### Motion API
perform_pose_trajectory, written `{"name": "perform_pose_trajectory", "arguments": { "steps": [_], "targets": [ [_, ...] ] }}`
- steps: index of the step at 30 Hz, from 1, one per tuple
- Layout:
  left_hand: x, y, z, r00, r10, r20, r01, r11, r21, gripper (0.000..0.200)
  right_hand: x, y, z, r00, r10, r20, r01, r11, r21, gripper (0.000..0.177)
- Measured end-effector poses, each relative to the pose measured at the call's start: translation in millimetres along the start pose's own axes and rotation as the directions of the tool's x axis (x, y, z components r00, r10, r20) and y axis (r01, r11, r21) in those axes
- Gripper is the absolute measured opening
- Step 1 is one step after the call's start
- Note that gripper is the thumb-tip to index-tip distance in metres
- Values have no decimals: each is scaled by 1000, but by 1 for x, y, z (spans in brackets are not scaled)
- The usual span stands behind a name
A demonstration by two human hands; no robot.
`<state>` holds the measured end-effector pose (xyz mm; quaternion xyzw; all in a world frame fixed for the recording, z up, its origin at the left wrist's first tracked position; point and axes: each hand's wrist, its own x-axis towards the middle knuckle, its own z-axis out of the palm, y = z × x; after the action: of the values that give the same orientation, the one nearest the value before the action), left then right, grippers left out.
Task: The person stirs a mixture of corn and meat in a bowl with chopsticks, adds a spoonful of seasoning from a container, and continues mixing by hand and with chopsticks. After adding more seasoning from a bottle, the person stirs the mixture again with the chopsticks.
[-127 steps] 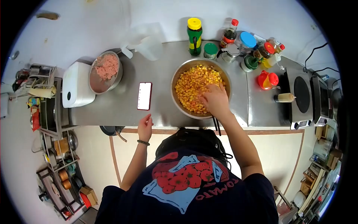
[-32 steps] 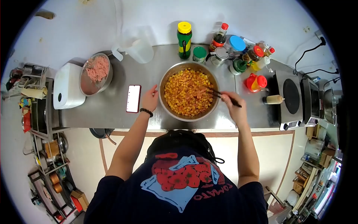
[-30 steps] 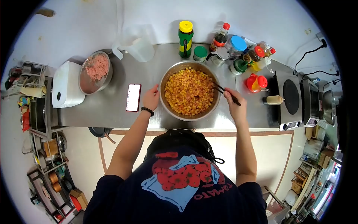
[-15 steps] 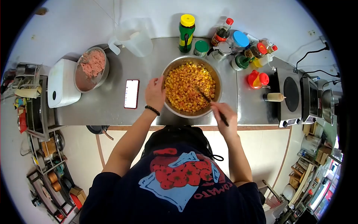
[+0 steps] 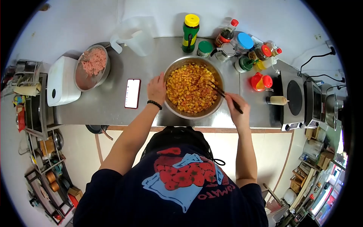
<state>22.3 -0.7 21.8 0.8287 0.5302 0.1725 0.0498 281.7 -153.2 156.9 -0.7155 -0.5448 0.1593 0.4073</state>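
Right grip point(image 5: 239, 111) pinching chopsticks point(image 5: 221, 93); left grip point(image 5: 156, 90) at the left rim, hold unclear! Mid-worktop point(image 5: 111, 111), that metal bowl point(image 5: 194, 60) looks hefty, stiff, probably slick: brace the rim; soft, loose mix point(image 5: 192, 89) inside.

"TOMATO" on the Shirt

One word reads clearly: "TOMATO" point(image 5: 217, 192), in reddish capitals on the dark shirt point(image 5: 172, 212), running slantwise beside the printed tomatoes. The lit phone point(image 5: 132, 94) shows rows of marks too small to read. Lettering on the red-capped bottle point(image 5: 226, 34) and the yellow-capped green bottle point(image 5: 190, 34) is also too small to make out
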Motion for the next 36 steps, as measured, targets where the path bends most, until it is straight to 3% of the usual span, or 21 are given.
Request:
{"name": "perform_pose_trajectory", "arguments": {
  "steps": [2,4,6,9,10,12,14,16,17,19,20,22,23,24,26,28,30,33,34,35,36],
  "targets": [
    [0,0,1,1000,-8,7,9,999,-35,43,4,14,7,994,105,-31,-106,994,-18,12],
    [3,0,2,1000,-11,8,12,997,-72,42,11,31,41,991,49,-128,-46,999,30,13],
    [2,-3,3,1000,18,2,-18,992,-123,42,12,31,81,995,-42,-92,45,999,26,14],
    [2,-5,5,1000,27,-6,-27,993,-113,42,-3,1,106,955,-261,144,230,952,201,15],
    [1,-5,5,1000,26,-6,-27,993,-116,42,-12,-11,95,954,-260,145,230,953,199,15],
    [1,-7,5,999,43,-7,-43,993,-106,40,-24,-31,71,795,-234,560,238,969,68,13],
    [1,-6,4,999,33,-8,-33,996,-84,39,-24,9,46,855,-223,469,234,972,36,13],
    [2,-5,4,1000,20,-18,-21,998,-62,38,-4,11,10,927,-42,373,71,995,-65,15],
    [2,-4,5,997,40,-62,-45,997,-69,37,2,11,14,926,-46,375,78,994,-70,15],
    [4,-4,6,991,72,-111,-82,993,-80,36,13,13,36,990,-96,107,105,991,-83,19],
    [5,-6,5,995,60,-74,-67,993,-102,36,11,14,57,982,-157,104,159,987,-9,25],
    [7,-6,6,998,60,-37,-64,990,-125,36,-6,8,101,926,-195,325,213,977,-22,23],
    [7,-6,7,998,53,-46,-58,992,-111,35,-10,-16,101,867,-317,384,314,947,74,12],
    [6,-6,5,998,44,-53,-49,994,-96,35,-14,-34,94,771,-284,570,304,951,62,7],
    [5,-7,4,996,66,-57,-71,994,-86,35,-27,-26,87,827,-314,467,316,946,78,11],
    [3,-4,4,995,76,-63,-81,994,-79,35,-19,17,68,937,-222,271,210,975,71,18],
    [3,-6,4,997,60,-52,-63,997,-44,36,-10,16,35,975,-119,186,141,984,-107,26],
    [2,-7,8,996,56,-65,-58,998,-22,38,-44,12,22,953,-160,255,201,969,-141,23],
    [4,-7,7,996,58,-66,-60,998,-20,38,-63,16,29,893,-316,321,367,923,-114,22],
    [5,-6,6,999,26,-26,-27,999,-38,39,-84,29,39,837,-361,410,390,921,16,25],
    [4,-4,6,1000,-2,17,3,998,-58,39,-94,26,44,800,-290,525,375,925,-62,29]
  ]
}}
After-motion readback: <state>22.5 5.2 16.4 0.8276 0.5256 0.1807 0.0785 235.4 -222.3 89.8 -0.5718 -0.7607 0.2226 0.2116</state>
